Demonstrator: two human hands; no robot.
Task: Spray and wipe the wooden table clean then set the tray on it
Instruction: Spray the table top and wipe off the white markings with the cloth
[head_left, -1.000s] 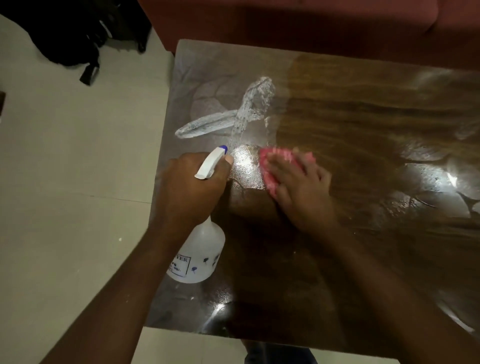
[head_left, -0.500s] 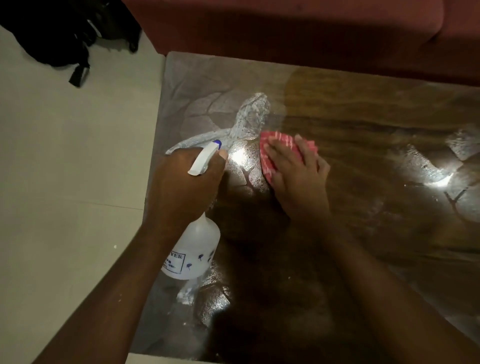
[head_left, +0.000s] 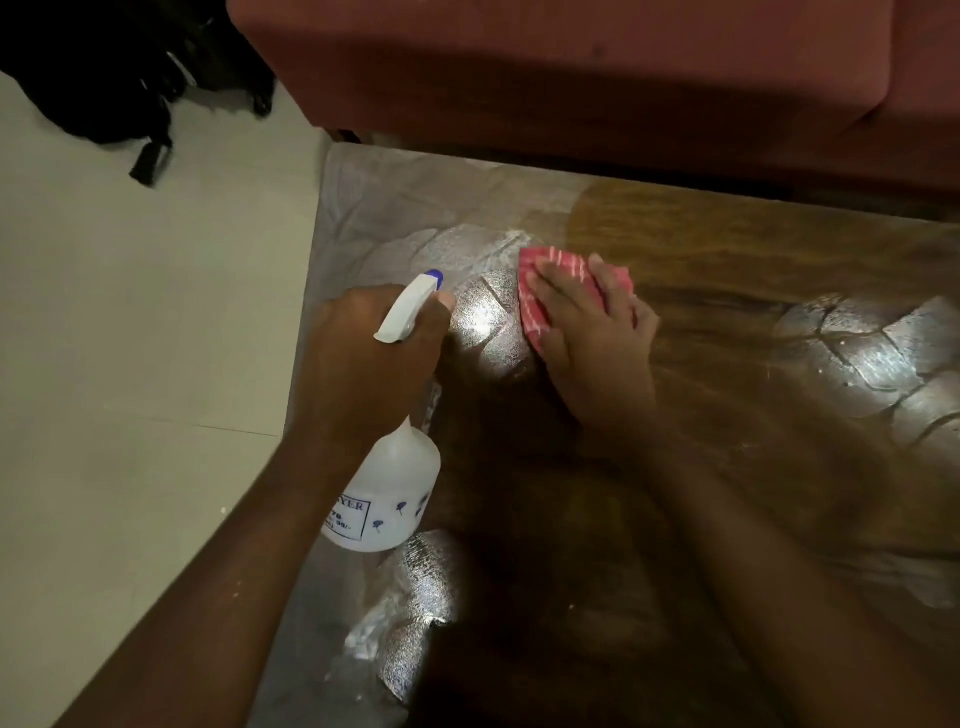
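The glossy wooden table (head_left: 753, 270) fills the right and middle of the head view, with wet streaks and glare patches on it. My left hand (head_left: 363, 364) grips a white spray bottle (head_left: 387, 499) by its neck, the blue-tipped nozzle pointing toward the far side, held just above the table's left part. My right hand (head_left: 597, 338) presses flat on a red striped cloth (head_left: 540, 291) lying on the table to the right of the nozzle. No tray is in view.
A dark red sofa (head_left: 571, 78) stands right behind the table's far edge. A black bag (head_left: 104, 78) lies on the pale tiled floor (head_left: 130, 364) at the upper left. The table's left edge runs down beside my left arm.
My right hand has pushed the cloth away from me over the white spray streak, which is now wiped out. The left hand with the bottle has stayed in place.
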